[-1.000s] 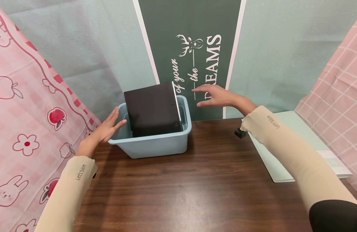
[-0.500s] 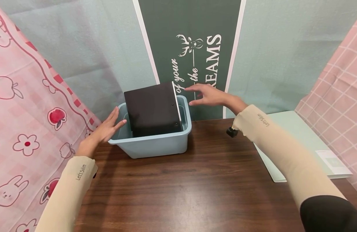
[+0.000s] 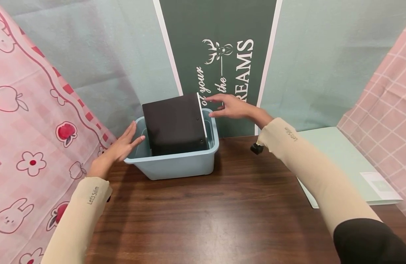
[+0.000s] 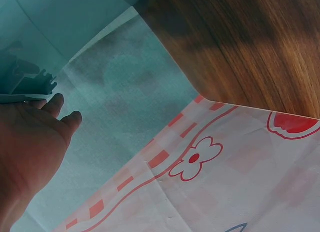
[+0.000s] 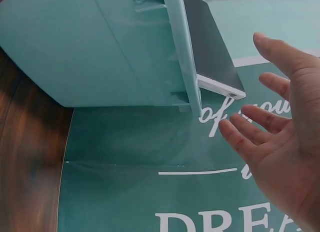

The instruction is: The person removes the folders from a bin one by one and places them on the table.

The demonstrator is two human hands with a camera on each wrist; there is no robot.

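Observation:
A black binder [image 3: 174, 123] stands tilted in a pale blue plastic tub [image 3: 176, 167] at the back of the dark wooden table [image 3: 216, 216]. My left hand [image 3: 122, 146] lies with straight fingers against the tub's left rim. My right hand [image 3: 227, 106] hovers open with spread fingers just right of the binder's white upper edge, not gripping it. In the right wrist view the right hand [image 5: 280, 142] faces the binder's corner [image 5: 220, 84] and the tub [image 5: 115, 51] with a gap between. The left wrist view shows the left hand [image 4: 30, 142] with its fingers straight beside the tub's rim [image 4: 25, 76].
A pale green folder [image 3: 344, 161] lies at the table's right edge. Pink patterned cloths [image 3: 31, 121] hang on both sides. A dark green banner [image 3: 219, 55] with white lettering hangs behind the tub. The front of the table is bare wood.
My right hand has moved left toward the binder's upper right edge. The left hand, binder and tub have stayed in place.

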